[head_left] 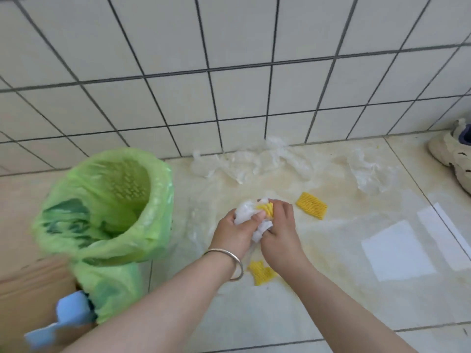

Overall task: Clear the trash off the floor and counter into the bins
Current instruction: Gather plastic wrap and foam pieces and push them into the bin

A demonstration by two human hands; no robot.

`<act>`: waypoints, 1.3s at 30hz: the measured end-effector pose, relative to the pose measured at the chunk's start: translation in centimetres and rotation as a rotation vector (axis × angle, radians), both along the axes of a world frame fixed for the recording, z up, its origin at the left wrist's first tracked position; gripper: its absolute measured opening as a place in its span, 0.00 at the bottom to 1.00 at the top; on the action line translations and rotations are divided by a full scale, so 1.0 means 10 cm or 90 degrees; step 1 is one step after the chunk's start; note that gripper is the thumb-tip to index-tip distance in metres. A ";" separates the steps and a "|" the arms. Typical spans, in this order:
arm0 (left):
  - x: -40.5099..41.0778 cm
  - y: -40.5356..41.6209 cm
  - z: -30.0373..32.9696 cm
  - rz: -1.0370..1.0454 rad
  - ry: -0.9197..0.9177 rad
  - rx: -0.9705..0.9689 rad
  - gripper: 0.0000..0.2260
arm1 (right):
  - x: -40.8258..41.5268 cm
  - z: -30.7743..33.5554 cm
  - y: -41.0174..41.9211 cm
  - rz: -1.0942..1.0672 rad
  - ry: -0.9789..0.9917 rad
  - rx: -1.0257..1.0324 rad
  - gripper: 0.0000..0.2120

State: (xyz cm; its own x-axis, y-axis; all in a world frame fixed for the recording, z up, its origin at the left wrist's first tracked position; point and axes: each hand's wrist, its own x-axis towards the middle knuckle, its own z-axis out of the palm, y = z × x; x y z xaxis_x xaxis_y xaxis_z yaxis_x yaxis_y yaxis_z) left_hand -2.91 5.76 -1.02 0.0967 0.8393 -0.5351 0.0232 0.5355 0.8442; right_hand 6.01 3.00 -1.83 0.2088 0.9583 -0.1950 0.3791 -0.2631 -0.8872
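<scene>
At the near left edge a blurred blue object (pixel 68 319) sits in front of a brown cardboard surface (pixel 33 284), and just beside them stands your bin (pixel 102 200), lined with a green plastic bag (pixel 158 189) whose mouth gapes open toward you. To the right of the bin, above the pale floor tiles (pixel 318 314), your two hands meet. Your left hand (pixel 233 229), with a thin metal bangle (pixel 233 261) on the wrist, is curled around a crumpled white plastic wad (pixel 244 214), fingers pressed into it. Your right hand (pixel 279 225) touches the left and closes on the same bundle, its fingers pinching a piece of yellow foam netting (pixel 266 208) against the white plastic. Directly below your wrists a second scrap of yellow netting (pixel 261 272) lies flat on the floor, partly hidden by your right forearm. Farther off, along the foot of the white tiled wall (pixel 229 59), a long strip of clear crumpled plastic film (pixel 244 161) stretches across the floor. Just right of your right hand lies a third yellow netting piece (pixel 311 205), apart from your fingers. Farther right, another clump of clear film (pixel 367 171) rests on the floor, two white paper sheets (pixel 396 250) lie nearer to you, and a pale sneaker (pixel 453 151) sits at the far right edge by the wall.
</scene>
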 end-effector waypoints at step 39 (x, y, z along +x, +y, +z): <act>-2.37 1.54 -0.53 -0.371 0.774 -0.079 0.23 | -2.35 0.30 1.58 0.390 -0.220 -0.085 0.17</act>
